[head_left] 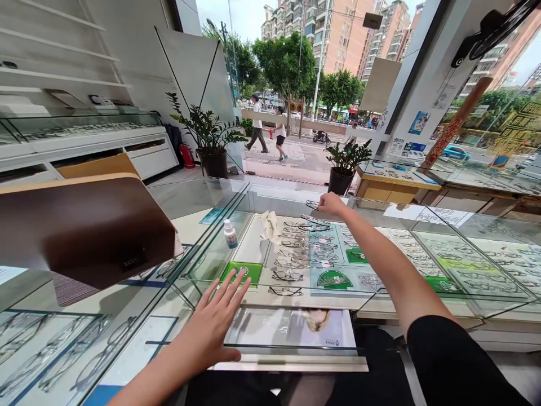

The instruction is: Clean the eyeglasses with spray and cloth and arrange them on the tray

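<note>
My right hand point(333, 204) reaches to the far side of the glass display case point(253, 203), its fingers closed on a dark-framed pair of eyeglasses point(311, 205). Below it, rows of eyeglasses point(288, 276) lie on white and pale blue panels. My left hand point(222, 304) is spread with fingers apart over the near left part of the glass, holding nothing. Under its fingertips shows a green card point(252, 274). A small white bottle point(230, 234) and a crumpled white cloth or tissue point(270, 226) are a little farther off.
A pulled-out drawer point(291, 362) with a printed picture lies close to my body. At left, a dark brown panel point(84, 225) blocks part of the counter. Potted plants point(214, 160) stand beyond the case, before the shop window. More eyeglasses point(95, 349) fill the left case.
</note>
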A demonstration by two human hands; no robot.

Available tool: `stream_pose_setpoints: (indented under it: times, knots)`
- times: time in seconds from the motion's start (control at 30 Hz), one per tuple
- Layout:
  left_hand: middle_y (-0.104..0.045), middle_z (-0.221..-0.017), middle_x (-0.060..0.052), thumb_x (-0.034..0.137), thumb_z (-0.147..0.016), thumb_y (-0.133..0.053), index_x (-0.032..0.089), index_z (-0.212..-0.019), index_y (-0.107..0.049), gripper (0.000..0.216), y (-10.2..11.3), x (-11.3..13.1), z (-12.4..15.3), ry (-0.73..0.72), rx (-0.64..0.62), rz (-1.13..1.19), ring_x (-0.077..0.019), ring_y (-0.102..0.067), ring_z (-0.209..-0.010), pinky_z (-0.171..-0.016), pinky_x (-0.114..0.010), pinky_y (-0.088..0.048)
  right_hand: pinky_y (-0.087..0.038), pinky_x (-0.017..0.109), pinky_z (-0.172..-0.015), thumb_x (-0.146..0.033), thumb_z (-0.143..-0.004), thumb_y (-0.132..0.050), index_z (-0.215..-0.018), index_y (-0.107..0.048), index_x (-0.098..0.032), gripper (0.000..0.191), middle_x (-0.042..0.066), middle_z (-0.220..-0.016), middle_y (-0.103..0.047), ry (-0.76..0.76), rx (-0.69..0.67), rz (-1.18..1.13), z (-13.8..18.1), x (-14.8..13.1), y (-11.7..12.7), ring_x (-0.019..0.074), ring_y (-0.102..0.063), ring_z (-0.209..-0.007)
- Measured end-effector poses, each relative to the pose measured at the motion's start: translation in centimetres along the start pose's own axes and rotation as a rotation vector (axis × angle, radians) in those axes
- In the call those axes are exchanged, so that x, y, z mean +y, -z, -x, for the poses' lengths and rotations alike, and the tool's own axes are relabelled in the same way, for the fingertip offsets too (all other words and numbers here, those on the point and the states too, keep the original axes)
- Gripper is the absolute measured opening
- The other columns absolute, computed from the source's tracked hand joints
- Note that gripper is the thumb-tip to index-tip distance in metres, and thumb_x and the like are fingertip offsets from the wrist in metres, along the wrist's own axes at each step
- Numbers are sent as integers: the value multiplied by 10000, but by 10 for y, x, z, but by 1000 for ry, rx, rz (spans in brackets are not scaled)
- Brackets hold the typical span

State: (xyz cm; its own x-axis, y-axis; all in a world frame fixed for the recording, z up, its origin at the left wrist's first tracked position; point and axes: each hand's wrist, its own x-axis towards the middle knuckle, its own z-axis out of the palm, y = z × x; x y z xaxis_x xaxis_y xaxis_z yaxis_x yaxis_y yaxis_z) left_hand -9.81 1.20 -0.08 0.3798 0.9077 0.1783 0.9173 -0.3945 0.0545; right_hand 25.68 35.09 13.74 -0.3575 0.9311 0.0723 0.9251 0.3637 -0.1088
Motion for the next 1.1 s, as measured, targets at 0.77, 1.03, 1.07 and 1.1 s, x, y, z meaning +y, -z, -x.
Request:
stream_pose_setpoints:
  times: [0.77,1.03,1.07,1.1]
  knots:
    - [-429,-1748,-154,599,-1057,-534,176,-1697,-431,774,-39,-13,-13,4,289,-211,-380,-469,-1585,-1310,-532,-335,-514,477,-1042,-376,-966,-760,-993,-747,-177,201,78,-1090,-750,56,8,52,-32,27,-70,277,-667,-1142]
    - [-508,-1706,-126,357,-1084,-523,235,-1722,-370,667,-37,-15,-14,-38,392,-183,-340,-537,-1538,-1284,-483,-362,-441,466,-1044,-299,-924,-638,-1014,-727,-210,155,123,-1200,-730,134,198,-74,34,88,-65,331,-608,-1169]
    - [-522,-1695,-130,352,-1078,-540,232,-1722,-363,678,-37,-14,-14,-36,403,-182,-346,-547,-1528,-1280,-487,-367,-446,478,-1044,-293,-917,-636,-1013,-718,-207,153,128,-1193,-727,126,211,-85,44,99,-70,338,-609,-1163]
    - [-543,-1678,-137,346,-1071,-559,226,-1722,-356,692,-38,-14,-14,-33,417,-183,-354,-559,-1514,-1277,-495,-372,-452,490,-1041,-289,-914,-629,-1017,-709,-204,155,134,-1192,-724,117,225,-98,55,110,-76,344,-610,-1158]
